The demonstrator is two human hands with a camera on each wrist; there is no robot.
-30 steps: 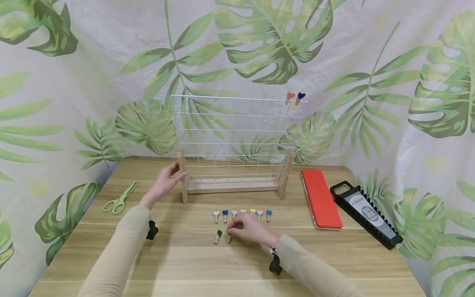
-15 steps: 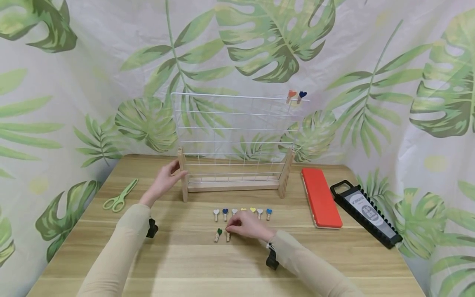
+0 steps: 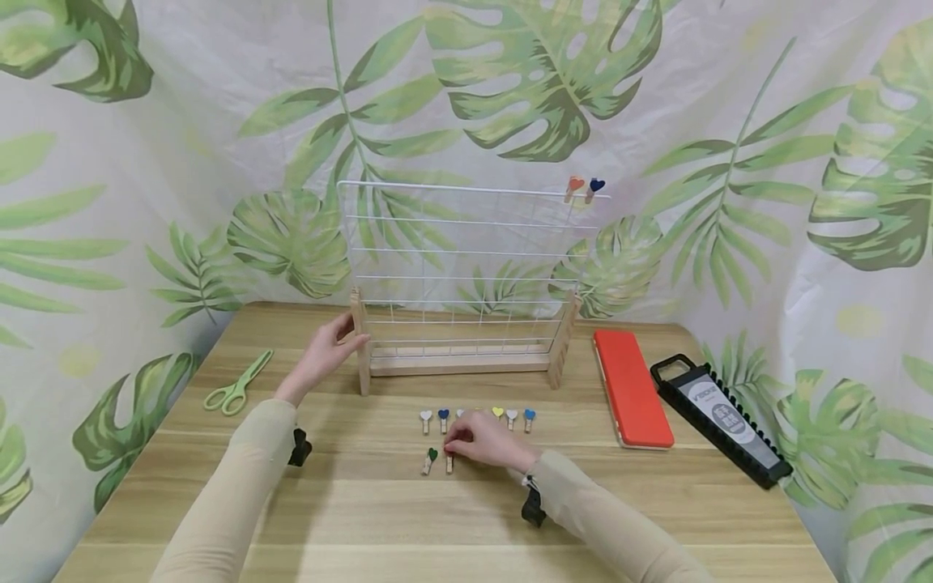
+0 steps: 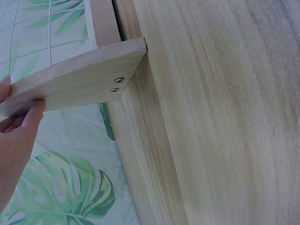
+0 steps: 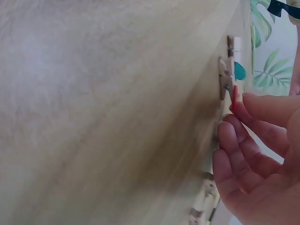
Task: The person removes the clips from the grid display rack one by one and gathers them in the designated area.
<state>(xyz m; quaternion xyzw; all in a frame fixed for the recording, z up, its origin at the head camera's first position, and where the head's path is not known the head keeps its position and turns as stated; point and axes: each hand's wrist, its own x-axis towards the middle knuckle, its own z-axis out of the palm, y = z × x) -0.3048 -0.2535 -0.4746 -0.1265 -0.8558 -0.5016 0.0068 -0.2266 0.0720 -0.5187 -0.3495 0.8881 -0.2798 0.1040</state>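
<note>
A white wire grid rack (image 3: 466, 267) stands on wooden feet at the back of the table. Two heart clips (image 3: 583, 188) are pegged on its top right corner. My left hand (image 3: 350, 336) grips the rack's left wooden foot (image 4: 84, 79), with thumb and fingers on either side of it. My right hand (image 3: 449, 448) rests on the table and pinches a red-heart clip (image 5: 233, 96) that lies flat. A green-heart clip (image 3: 428, 461) lies just left of it. Behind them runs a row of several heart clips (image 3: 510, 418), partly covered by my right hand.
Green scissors (image 3: 236, 385) lie at the left of the wooden table (image 3: 408, 526). A red case (image 3: 630, 389) and a black tool holder (image 3: 717, 417) lie at the right. Leaf-print curtains close in the back and both sides.
My right hand has crept slightly forward and left over the red-heart clip and now hides one yellow clip of the row. The left hand has stayed on the rack's foot.
</note>
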